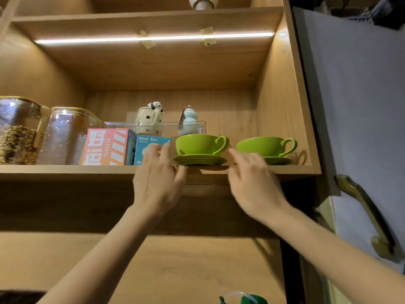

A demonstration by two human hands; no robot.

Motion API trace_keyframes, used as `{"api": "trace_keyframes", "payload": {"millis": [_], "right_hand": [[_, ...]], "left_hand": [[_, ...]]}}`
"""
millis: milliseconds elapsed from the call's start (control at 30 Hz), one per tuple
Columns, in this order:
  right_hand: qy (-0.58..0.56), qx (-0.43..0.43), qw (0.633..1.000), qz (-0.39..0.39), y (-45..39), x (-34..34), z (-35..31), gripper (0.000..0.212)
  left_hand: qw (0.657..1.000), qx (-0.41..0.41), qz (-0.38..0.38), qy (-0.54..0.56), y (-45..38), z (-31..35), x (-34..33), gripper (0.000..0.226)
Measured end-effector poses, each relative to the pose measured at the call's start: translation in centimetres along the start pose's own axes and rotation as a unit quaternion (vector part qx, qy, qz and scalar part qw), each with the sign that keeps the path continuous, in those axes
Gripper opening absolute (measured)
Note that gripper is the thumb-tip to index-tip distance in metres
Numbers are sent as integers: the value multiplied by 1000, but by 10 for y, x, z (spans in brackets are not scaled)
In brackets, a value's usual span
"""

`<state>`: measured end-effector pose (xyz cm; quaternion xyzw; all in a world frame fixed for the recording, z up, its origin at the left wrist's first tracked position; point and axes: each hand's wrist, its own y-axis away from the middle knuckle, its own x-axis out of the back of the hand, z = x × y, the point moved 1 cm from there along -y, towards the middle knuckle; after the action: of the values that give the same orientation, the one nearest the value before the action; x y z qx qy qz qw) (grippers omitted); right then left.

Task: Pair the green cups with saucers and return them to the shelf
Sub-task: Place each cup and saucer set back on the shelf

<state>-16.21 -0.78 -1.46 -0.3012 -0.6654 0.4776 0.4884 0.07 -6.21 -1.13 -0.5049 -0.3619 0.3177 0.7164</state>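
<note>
Green cups are both on the shelf (65, 170), each on its own green saucer. The near cup (198, 144) sits on a saucer (198, 160) whose front rim hangs a little over the shelf edge, so I judge it needs a push inward. Its handle points right, toward the second cup (260, 145), whose handle also points right, toward the cabinet wall; the two pairs make a row along the shelf. The left hand (156, 183) is open, fingers loosely spread, thumb just under the saucer rim. The right hand (252, 183) is open too, holding nothing, its fingertips between the cups. Left of the near cup stands a blue box (145, 150).
</note>
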Motion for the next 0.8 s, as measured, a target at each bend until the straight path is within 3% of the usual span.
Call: {"api": "trace_keyframes", "payload": {"millis": [67, 133, 467, 667, 800], "right_hand": [[43, 25, 997, -67, 4, -12, 1, 55], [51, 21, 994, -98, 2, -19, 0, 58], [116, 28, 988, -98, -10, -23, 4, 57], [126, 36, 988, -87, -12, -23, 6, 56], [142, 86, 986, -26, -5, -24, 1, 55]], "left_hand": [[998, -52, -47, -9, 7, -3, -8, 71], [995, -54, -81, -11, 9, -6, -16, 78], [985, -67, -141, -73, -1, -9, -21, 80], [989, -70, -127, -41, -1, -10, -23, 80], [995, -46, -92, -1, 2, -13, -23, 77]]}}
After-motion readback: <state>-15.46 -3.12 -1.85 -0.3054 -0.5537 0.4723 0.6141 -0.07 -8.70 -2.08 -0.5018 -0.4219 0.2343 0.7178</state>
